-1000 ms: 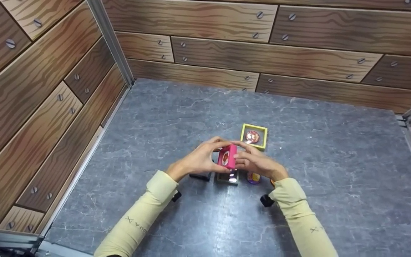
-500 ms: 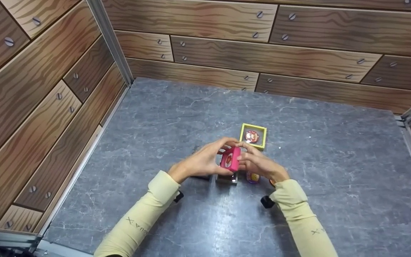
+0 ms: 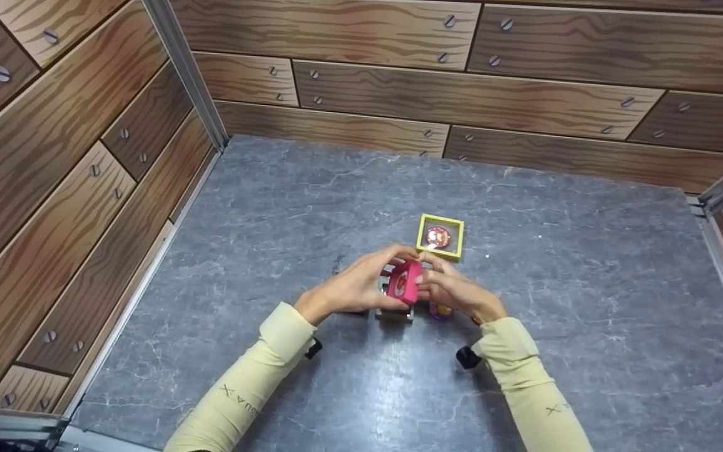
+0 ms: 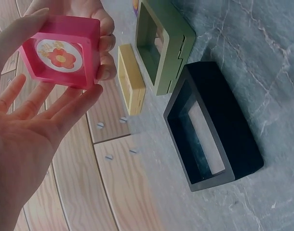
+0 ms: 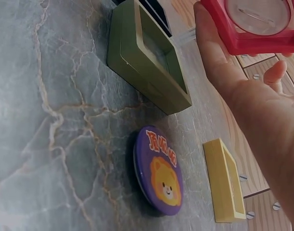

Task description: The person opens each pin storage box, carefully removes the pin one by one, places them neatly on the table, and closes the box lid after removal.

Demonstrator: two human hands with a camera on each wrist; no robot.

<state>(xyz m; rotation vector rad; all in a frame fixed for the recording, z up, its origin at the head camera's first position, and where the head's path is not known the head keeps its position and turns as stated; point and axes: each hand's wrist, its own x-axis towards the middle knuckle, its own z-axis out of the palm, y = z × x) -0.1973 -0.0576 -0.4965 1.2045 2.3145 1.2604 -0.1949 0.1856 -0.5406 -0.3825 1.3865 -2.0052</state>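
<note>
A small pink display frame point(image 3: 413, 285) is held up between both hands in the head view. Inside it sits a round white badge point(image 4: 60, 55) with an orange flower, seen in the left wrist view. My left hand point(image 3: 355, 282) grips the frame between thumb and fingers from the left. At the opposite side my right hand point(image 3: 462, 292) holds its edge, with fingers curled on it in the left wrist view. The right wrist view gives the badge's back, where a pin shows. Below the hands stands a green frame point(image 5: 142, 86), partly hidden in the head view.
A black frame point(image 4: 229, 115) lies left of the green one. To its right is a purple badge point(image 5: 159, 180) with a lion face. Farther back, a yellow frame point(image 3: 461, 238) surrounds a red round badge point(image 3: 438, 236). Wood-patterned walls point(image 3: 361, 91) border the grey tabletop point(image 3: 575, 282).
Early on, both hands shifted slightly right and down with the pink frame, which tilted a little. Since then they have stayed nearly still, while the head view has moved slightly.
</note>
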